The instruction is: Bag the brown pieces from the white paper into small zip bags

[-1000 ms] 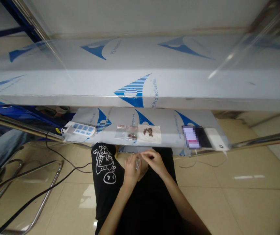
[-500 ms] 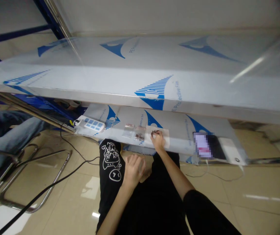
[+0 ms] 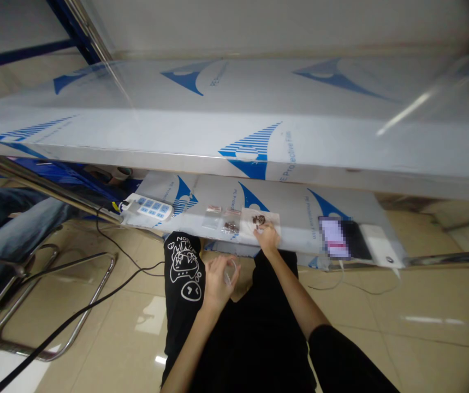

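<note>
My left hand (image 3: 217, 279) is raised over my lap, its fingers curled round a small clear plastic bag (image 3: 231, 271) whose rounded edge shows beside the thumb. On the lower shelf, my right hand (image 3: 268, 237) reaches to a white sheet (image 3: 273, 219) with a little heap of small dark brown pieces (image 3: 259, 219) on it. The fingertips are pinched at the near edge of the heap; whatever is between them is too small to make out. Left of the sheet lie a clear bag with dark pieces (image 3: 230, 226) and another clear bag (image 3: 212, 218).
A white power strip (image 3: 149, 207) sits at the shelf's left end, its cable running down. To the right are a phone (image 3: 336, 240) and a white device (image 3: 375, 244) with cords. The film-covered upper shelf (image 3: 136, 131) overhangs. A seated person's legs (image 3: 17, 218) are at left.
My right hand has drawn slightly back from the dark heap, uncovering more of it. My left hand has turned a little, showing more of the clear bag. The view has shifted slightly.
</note>
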`<state>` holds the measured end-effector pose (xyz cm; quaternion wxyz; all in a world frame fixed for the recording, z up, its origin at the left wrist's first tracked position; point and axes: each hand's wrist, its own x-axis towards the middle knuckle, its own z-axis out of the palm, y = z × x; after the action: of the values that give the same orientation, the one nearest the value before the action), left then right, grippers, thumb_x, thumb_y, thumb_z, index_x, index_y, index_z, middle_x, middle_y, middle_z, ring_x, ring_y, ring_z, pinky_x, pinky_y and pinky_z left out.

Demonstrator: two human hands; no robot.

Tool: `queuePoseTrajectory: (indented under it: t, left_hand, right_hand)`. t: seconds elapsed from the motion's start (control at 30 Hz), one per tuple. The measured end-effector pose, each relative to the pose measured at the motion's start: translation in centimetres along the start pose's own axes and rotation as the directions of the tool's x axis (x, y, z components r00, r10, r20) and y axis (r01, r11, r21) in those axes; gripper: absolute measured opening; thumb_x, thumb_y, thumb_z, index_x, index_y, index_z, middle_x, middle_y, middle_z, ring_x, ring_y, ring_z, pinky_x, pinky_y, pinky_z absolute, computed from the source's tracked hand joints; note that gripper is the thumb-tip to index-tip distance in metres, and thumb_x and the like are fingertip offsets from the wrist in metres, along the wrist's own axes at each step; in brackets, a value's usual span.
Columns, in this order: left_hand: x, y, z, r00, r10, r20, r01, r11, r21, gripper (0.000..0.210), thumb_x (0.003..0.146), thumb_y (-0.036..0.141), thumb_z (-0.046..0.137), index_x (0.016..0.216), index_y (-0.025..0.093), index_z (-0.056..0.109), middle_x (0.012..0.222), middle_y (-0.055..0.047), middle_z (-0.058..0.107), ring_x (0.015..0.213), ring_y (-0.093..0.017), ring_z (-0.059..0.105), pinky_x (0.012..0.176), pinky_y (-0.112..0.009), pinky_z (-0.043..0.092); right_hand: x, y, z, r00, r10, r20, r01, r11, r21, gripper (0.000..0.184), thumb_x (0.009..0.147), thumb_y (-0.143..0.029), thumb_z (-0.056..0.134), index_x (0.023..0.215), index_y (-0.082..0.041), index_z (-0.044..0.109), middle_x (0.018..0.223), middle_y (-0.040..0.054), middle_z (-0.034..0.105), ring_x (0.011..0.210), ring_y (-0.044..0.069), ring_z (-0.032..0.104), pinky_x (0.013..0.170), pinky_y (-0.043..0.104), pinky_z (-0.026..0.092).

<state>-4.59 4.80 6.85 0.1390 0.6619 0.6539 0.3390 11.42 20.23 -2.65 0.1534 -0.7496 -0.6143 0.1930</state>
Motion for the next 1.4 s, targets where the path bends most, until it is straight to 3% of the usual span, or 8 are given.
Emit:
queuePoseTrajectory:
  t: [0.37, 0.57, 0.73, 0.9, 1.0, 1.1, 1.2, 1.4]
  left_hand:
    - [-1.1, -0.6, -0.2, 1.0, 0.025, -0.015, -0.025, 1.0, -0.003, 0.013, 0.078, 0.024, 0.055, 0.09, 0.019, 0.058, 0.072, 0.0, 0.061, 0.074, -0.017, 0.06, 0.077, -0.032, 0.039]
    - [-0.9, -0.7, 0.6, 0.997, -0.049, 0.052, 0.052, 0.997, -0.053, 0.024, 0.078, 0.026, 0.054, 0.101, 0.018, 0.053, 0.072, 0.001, 0.062, 0.068, -0.015, 0.061, 0.073, -0.03, 0.042]
    - [-0.4, -0.4, 1.5, 0.987, -0.061, 0.149, 0.071, 0.995, -0.063, 0.016, 0.074, 0.022, 0.056, 0.089, 0.018, 0.057, 0.073, -0.001, 0.064, 0.072, -0.018, 0.062, 0.074, -0.032, 0.042]
    - [-0.4, 0.1, 2.1, 0.975, -0.069, 0.212, 0.111, 0.974, -0.195, 0.011, 0.068, 0.016, 0.056, 0.078, 0.018, 0.06, 0.08, -0.005, 0.067, 0.083, -0.022, 0.062, 0.081, -0.038, 0.042]
    - [-0.1, 0.7, 2.0, 0.954, -0.166, 0.248, 0.27, 0.833, -0.483, 0.017, 0.069, 0.023, 0.059, 0.085, 0.017, 0.061, 0.085, -0.007, 0.067, 0.085, -0.022, 0.063, 0.08, -0.036, 0.046]
    - [0.4, 1.0, 1.4, 0.858, -0.322, 0.4, 0.51, 0.437, -0.741, 0.032, 0.074, 0.033, 0.059, 0.101, 0.016, 0.056, 0.089, -0.007, 0.067, 0.086, -0.022, 0.065, 0.08, -0.037, 0.049]
    - [0.9, 1.1, 0.9, 0.77, -0.392, 0.503, 0.586, 0.122, -0.801, 0.037, 0.075, 0.036, 0.06, 0.107, 0.019, 0.051, 0.091, -0.006, 0.065, 0.086, -0.023, 0.066, 0.08, -0.042, 0.05]
    - [1.2, 1.1, 0.4, 0.755, -0.389, 0.528, 0.576, 0.008, -0.818, 0.034, 0.071, 0.041, 0.065, 0.095, 0.02, 0.054, 0.08, -0.001, 0.063, 0.078, -0.02, 0.067, 0.082, -0.044, 0.051]
  right_hand:
    - [0.0, -0.9, -0.4, 1.0, 0.002, -0.012, -0.001, 0.997, 0.072, 0.02, 0.076, -0.032, 0.055, 0.081, -0.02, 0.07, 0.106, 0.0052, 0.058, 0.08, 0.016, 0.06, 0.065, 0.025, 0.044]
    - [-3.2, -2.9, -3.3, 0.973, -0.219, 0.078, 0.194, 0.95, 0.245, 0.012, 0.062, -0.033, 0.07, 0.069, -0.024, 0.07, 0.099, 0.0001, 0.058, 0.082, 0.013, 0.058, 0.069, 0.023, 0.045]
    - [-8.3, -4.1, -8.6, 0.716, -0.687, 0.121, 0.509, 0.633, 0.583, 0.01, 0.064, -0.027, 0.07, 0.072, -0.022, 0.07, 0.097, 0.0016, 0.055, 0.078, 0.012, 0.057, 0.068, 0.024, 0.045]
    - [-10.7, -4.6, -11.9, 0.583, -0.782, 0.218, 0.606, 0.598, 0.524, 0.007, 0.063, -0.025, 0.073, 0.069, -0.026, 0.071, 0.104, -0.0011, 0.057, 0.084, 0.015, 0.058, 0.073, 0.026, 0.044]
    - [-10.3, -3.9, -12.4, 0.638, -0.75, 0.176, 0.554, 0.606, 0.571, 0.011, 0.074, -0.032, 0.064, 0.082, -0.029, 0.071, 0.106, -0.0001, 0.057, 0.086, 0.014, 0.057, 0.074, 0.027, 0.045]
    - [-8.9, -1.9, -12.1, 0.778, -0.624, 0.077, 0.475, 0.664, 0.578, 0.017, 0.078, -0.034, 0.059, 0.089, -0.026, 0.07, 0.102, 0.0027, 0.058, 0.074, 0.012, 0.056, 0.067, 0.025, 0.045]
    - [-7.4, 1.0, -10.8, 0.854, -0.52, 0.03, 0.422, 0.724, 0.545, 0.019, 0.075, -0.033, 0.061, 0.088, -0.022, 0.07, 0.098, 0.004, 0.059, 0.061, 0.009, 0.051, 0.063, 0.026, 0.045]
    - [-5.0, 5.4, -6.4, 0.925, -0.339, 0.174, 0.277, 0.911, 0.306, 0.015, 0.07, -0.029, 0.063, 0.081, -0.023, 0.071, 0.089, 0.0015, 0.063, 0.06, 0.011, 0.053, 0.061, 0.025, 0.045]
